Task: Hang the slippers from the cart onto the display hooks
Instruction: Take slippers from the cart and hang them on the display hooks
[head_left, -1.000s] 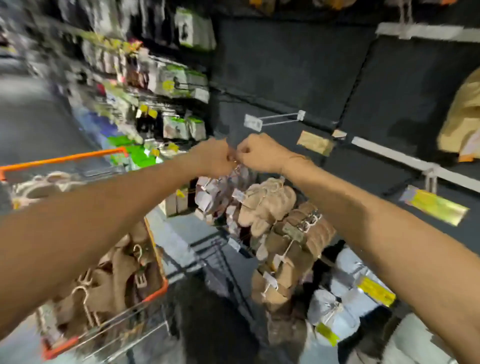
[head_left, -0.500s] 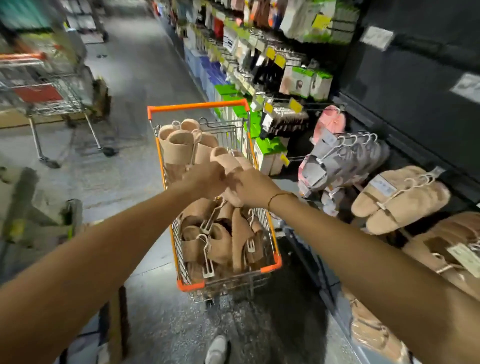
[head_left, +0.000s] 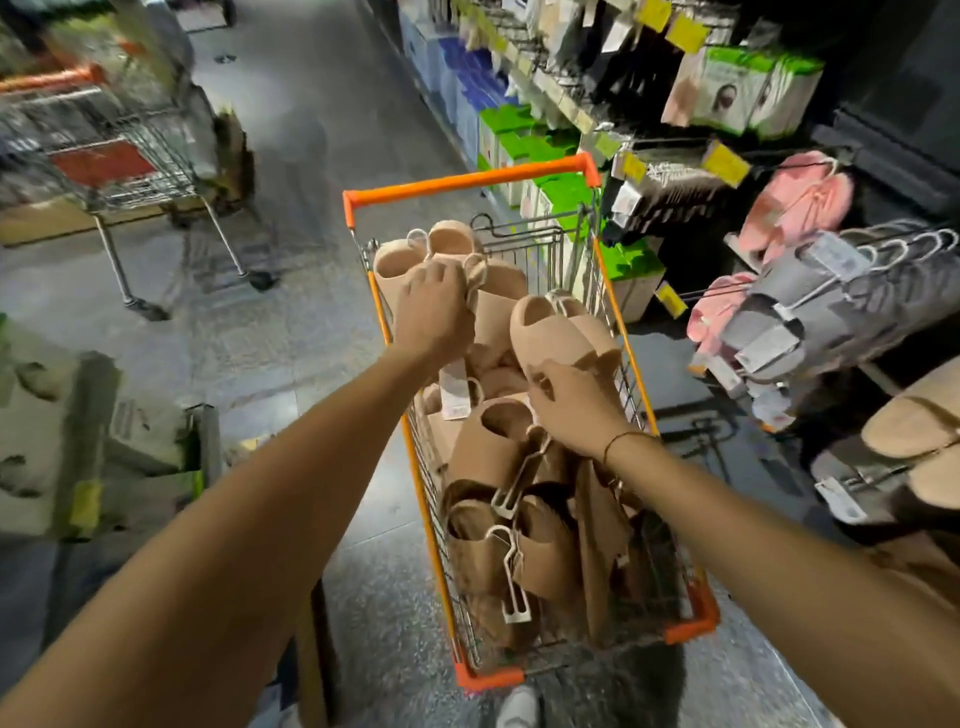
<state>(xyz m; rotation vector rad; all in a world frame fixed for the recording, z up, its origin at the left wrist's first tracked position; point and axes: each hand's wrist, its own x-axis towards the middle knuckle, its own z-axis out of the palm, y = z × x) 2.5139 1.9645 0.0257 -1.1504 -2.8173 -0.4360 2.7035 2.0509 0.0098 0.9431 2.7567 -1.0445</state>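
An orange-rimmed wire cart (head_left: 470, 183) stands in the aisle in front of me, piled with several tan slippers (head_left: 498, 551) on white hangers. My left hand (head_left: 434, 312) reaches to the cart's far end and grips a pale tan slipper pair (head_left: 400, 260) by its hanger. My right hand (head_left: 574, 410) is at the cart's middle, fingers curled round the heel of a light beige slipper pair (head_left: 563, 330). To the right, display hooks (head_left: 919, 244) carry grey slippers (head_left: 810, 312), pink slippers (head_left: 795, 208) and tan slippers (head_left: 914, 421).
A second metal cart (head_left: 119, 156) stands at the left across the aisle. Cardboard boxes (head_left: 52, 441) sit on the floor near my left arm. Shelves with green boxes (head_left: 545, 150) run beyond the cart on the right. My shoe (head_left: 514, 706) shows below the cart.
Both hands have left the display hook and come down into the cart. They were together half a second ago and are now apart, each on a different slipper pair.
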